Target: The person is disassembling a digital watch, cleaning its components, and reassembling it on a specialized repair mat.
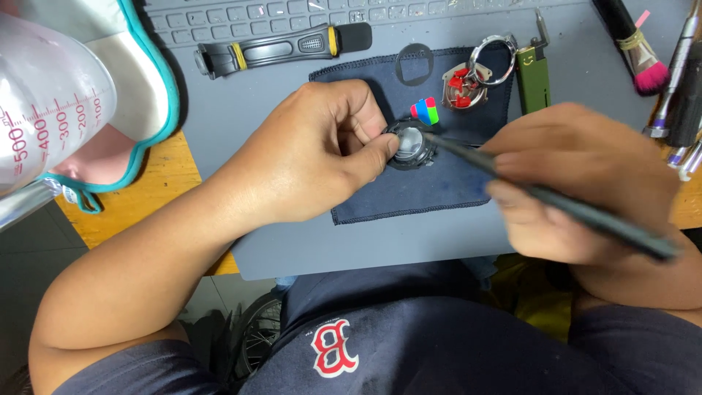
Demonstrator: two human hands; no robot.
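1. Left hand (322, 157) blocks the left side of the round watch case (413, 145), thumb and fingers pinching its rim.
2. Right hand (585, 183) and its dark slim tool (541, 194) close off the right side, tip at the case.
3. Behind the case: a small colourful block (424, 111), a metal part with red bits (462, 84), a ring (491, 55) and a green lighter (532, 73) crowd the far cloth (409, 194).
4. The grey mat (351, 249) on the surface lies open in front of the cloth.
5. Far left, a measuring jug (51, 110) looms; a black strap (281, 47) lies along the keyboard (241, 14).
6. Brushes (640, 55) hem the far right.
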